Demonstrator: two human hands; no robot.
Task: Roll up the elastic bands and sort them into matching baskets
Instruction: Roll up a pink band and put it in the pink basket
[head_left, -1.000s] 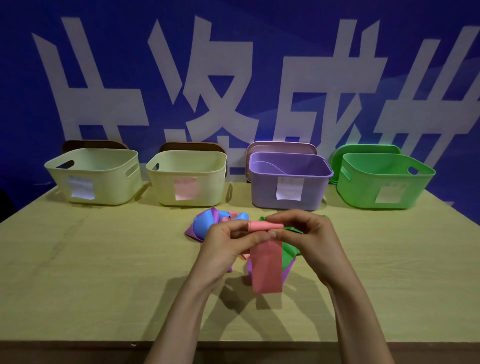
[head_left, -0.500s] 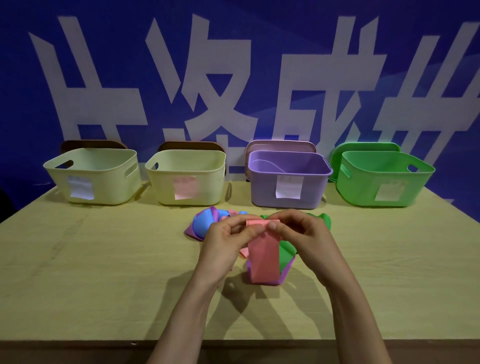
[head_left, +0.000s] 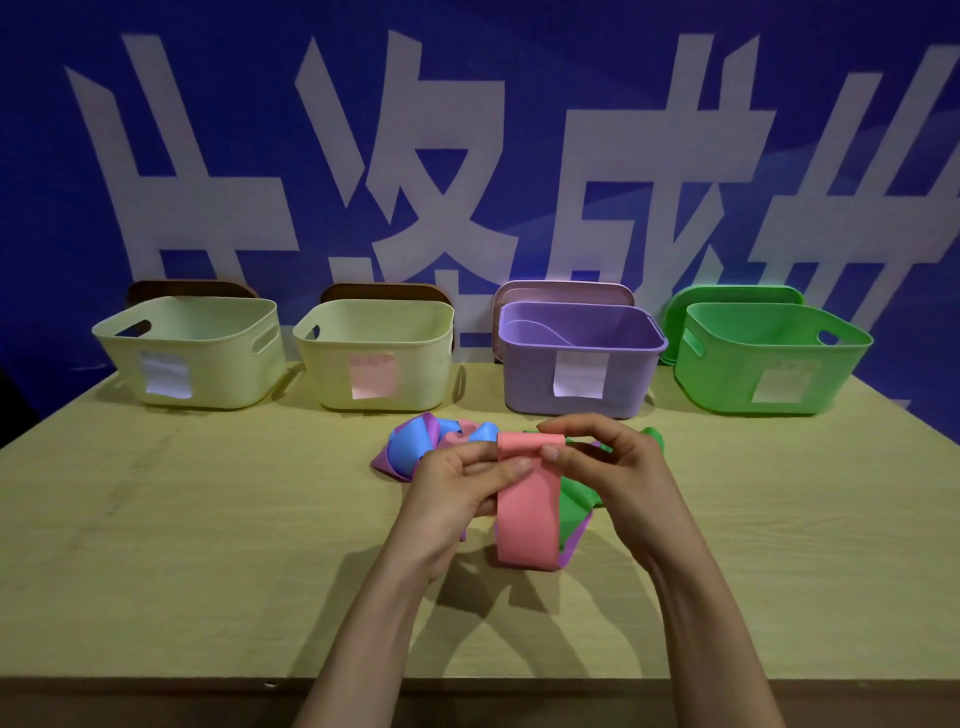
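Observation:
A pink elastic band (head_left: 527, 506) hangs as a flat loop between both hands above the table's middle. My left hand (head_left: 457, 486) pinches its upper left edge, and my right hand (head_left: 610, 467) pinches the upper right edge. Behind and under the hands lies a pile of bands: blue (head_left: 408, 447), purple (head_left: 387, 460) and green (head_left: 574, 501). Along the back stand four baskets: cream with a white label (head_left: 189, 348), cream with a pink label (head_left: 374, 358), purple (head_left: 579, 356) and green (head_left: 769, 356).
The baskets sit on a light wooden table (head_left: 182, 545) whose front edge runs across the bottom of the view. Lids lean behind the baskets, among them a pinkish lid (head_left: 563, 291) and a green lid (head_left: 732, 293). A blue wall with large white characters closes the back.
The small roll at the top of the pink band has come undone; the band now hangs as a wider flat loop, lower and closer to the table.

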